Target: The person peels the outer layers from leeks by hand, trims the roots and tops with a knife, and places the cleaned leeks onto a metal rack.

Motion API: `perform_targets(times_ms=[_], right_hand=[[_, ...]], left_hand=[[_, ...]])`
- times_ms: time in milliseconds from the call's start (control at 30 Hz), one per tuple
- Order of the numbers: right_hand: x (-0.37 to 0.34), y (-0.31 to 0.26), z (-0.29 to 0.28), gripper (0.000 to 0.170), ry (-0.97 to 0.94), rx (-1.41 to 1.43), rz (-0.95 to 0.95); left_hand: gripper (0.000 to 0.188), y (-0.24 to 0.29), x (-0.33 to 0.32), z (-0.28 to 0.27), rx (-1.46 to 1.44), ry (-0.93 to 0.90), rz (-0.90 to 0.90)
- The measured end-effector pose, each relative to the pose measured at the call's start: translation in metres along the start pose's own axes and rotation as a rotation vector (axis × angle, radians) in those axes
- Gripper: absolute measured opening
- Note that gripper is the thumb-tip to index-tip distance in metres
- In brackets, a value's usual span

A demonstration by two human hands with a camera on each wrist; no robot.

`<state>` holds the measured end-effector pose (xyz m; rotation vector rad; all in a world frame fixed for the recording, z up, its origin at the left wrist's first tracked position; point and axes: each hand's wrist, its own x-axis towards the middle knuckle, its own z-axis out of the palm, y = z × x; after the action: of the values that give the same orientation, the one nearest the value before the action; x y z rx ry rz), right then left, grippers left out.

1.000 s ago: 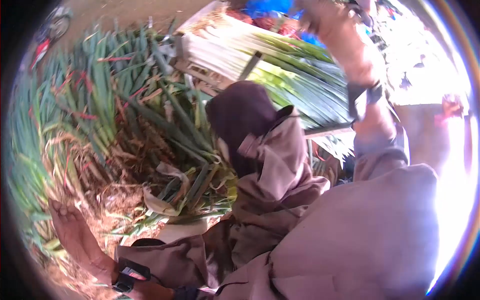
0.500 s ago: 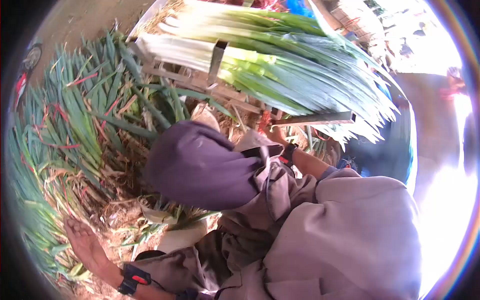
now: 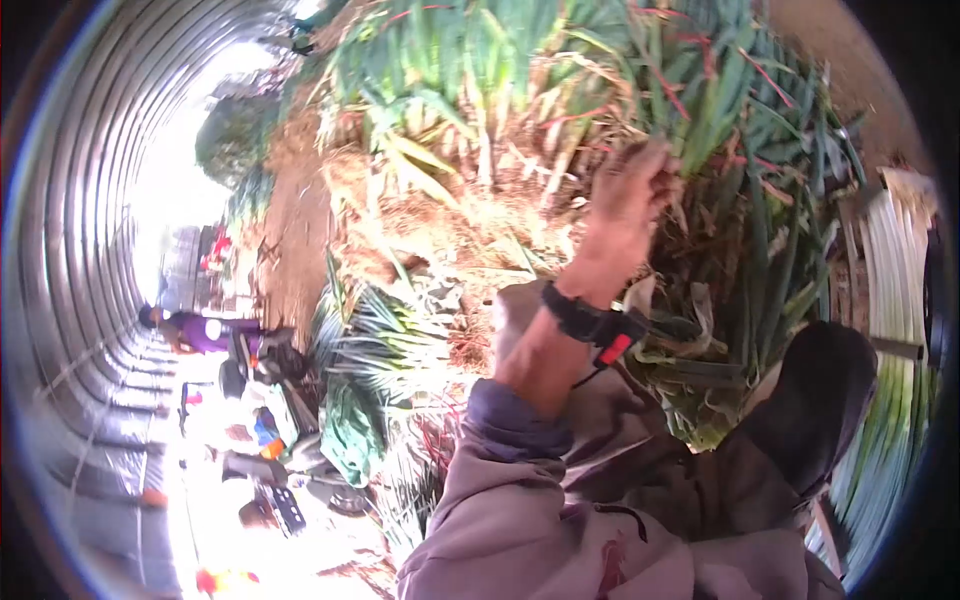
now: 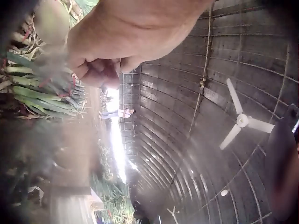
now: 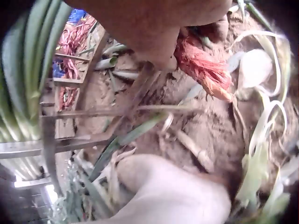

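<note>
My left hand (image 3: 622, 205) hovers over the roots of the piled green onions (image 3: 470, 75) in the head view, with a black strap and a red-lit device at its wrist. In the left wrist view its fingers (image 4: 96, 72) bend loosely, and nothing shows between them. Out of the head view, my right hand (image 5: 154, 28) grips a bundle of red strips (image 5: 203, 67) in the right wrist view. The bundle hangs above bare soil (image 5: 205, 126) scattered with dry leaves and stalk pieces.
Trimmed green onions (image 3: 895, 300) lie on a rack (image 5: 88, 144) at the right. A green bag (image 3: 350, 430) and a motorbike (image 3: 280, 390) stand to the left. Someone in purple (image 3: 200, 332) is farther off. A ceiling fan (image 4: 242, 120) hangs under the curved roof.
The head view has swung left, bringing the left hand from the lower left to the middle. The right hand came down beside the rack and is now out of the head view.
</note>
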<state>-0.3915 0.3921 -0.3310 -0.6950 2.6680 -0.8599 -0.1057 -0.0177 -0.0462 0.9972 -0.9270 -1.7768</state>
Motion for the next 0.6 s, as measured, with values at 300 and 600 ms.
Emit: perform_targets(times_ms=[300,600], right_hand=[[-0.059,-0.087,-0.102,0.045,-0.277,0.060,-0.154],[-0.104,-0.164,-0.168,0.043,-0.457,0.314,-0.243]], left_hand=[[0.022,0.015,-0.025,-0.033,-0.162,-0.097,0.065],[0.023,0.010,-0.041,-0.065,0.218,-0.196,0.807]])
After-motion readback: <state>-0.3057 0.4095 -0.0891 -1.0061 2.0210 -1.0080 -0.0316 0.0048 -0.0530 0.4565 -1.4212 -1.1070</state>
